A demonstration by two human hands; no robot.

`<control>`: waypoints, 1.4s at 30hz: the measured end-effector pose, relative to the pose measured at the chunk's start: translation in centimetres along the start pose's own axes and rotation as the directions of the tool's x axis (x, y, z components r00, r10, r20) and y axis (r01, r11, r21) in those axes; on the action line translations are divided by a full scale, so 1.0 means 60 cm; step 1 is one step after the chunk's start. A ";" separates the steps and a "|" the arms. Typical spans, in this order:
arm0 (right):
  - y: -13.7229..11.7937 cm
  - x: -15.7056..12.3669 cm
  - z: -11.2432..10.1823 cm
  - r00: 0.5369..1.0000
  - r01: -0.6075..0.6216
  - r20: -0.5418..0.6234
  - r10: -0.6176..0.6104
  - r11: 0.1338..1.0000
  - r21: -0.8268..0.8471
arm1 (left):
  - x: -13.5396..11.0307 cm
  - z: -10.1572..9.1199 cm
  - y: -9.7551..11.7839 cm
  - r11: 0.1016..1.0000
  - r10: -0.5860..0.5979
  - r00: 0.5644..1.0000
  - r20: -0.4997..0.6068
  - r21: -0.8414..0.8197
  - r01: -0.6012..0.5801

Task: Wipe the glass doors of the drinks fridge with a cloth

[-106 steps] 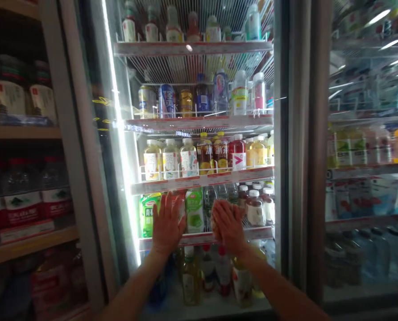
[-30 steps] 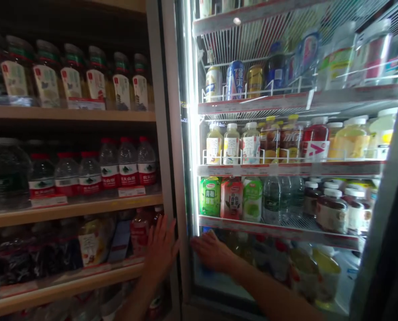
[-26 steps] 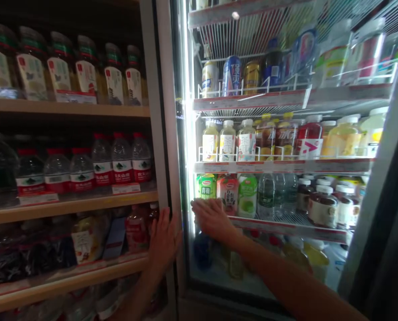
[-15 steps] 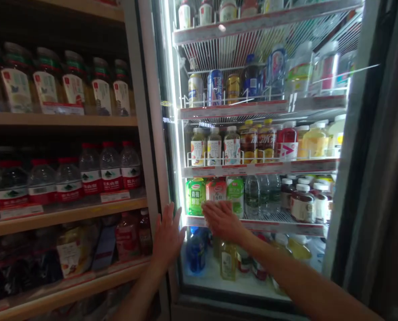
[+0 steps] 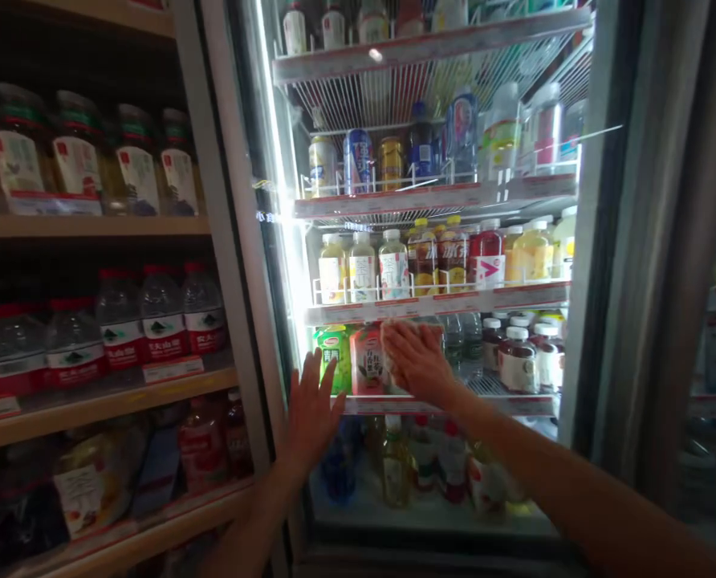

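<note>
A lit drinks fridge stands behind a closed glass door (image 5: 454, 88). My left hand (image 5: 313, 409) is open, its fingers spread flat on the glass near the door's left frame (image 5: 243, 241). My right hand (image 5: 418, 361) presses against the glass higher up, in front of the green bottle (image 5: 332, 353) and the red-labelled bottle (image 5: 367, 361). A pale cloth edge (image 5: 387, 327) shows under its fingertips. Both forearms reach in from the bottom of the view.
Wooden shelves (image 5: 93, 226) at the left carry tea bottles and red-capped water bottles (image 5: 153, 321). Inside the fridge, wire shelves hold cans (image 5: 358, 160) and several juice bottles. A dark door frame (image 5: 599, 241) and a second fridge stand at the right.
My right hand has slid up and right over the glass, from the lower shelf edge to the bottles above it. My left hand has stayed near the left frame. The view has shifted right.
</note>
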State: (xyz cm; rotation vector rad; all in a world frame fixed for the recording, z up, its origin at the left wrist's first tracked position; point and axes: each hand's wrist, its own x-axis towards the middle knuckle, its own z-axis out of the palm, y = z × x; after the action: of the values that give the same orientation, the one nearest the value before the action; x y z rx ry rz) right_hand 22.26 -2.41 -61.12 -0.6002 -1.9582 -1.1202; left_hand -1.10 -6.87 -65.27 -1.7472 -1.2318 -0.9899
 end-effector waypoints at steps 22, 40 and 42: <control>0.096 -0.161 -0.078 0.987 -0.153 0.020 0.157 0.981 -0.123 | 0.097 0.040 0.184 0.943 0.253 0.958 -0.137 -0.185 -0.276; 0.205 -0.200 -0.122 0.908 -0.396 -0.222 0.355 0.902 -0.173 | 0.113 0.070 0.220 0.962 0.208 0.964 -0.165 -0.144 -0.232; 0.244 -0.172 -0.129 0.809 -0.537 -0.365 0.461 0.832 -0.138 | 0.114 0.069 0.222 0.962 0.193 0.967 -0.168 -0.160 -0.220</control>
State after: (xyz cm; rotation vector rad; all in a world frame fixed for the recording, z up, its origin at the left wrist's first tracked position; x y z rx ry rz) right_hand 41.70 -2.01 -59.94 -0.9403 -1.2853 -1.0306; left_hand 13.95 -3.86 -62.75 -1.8567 -0.8677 -1.1112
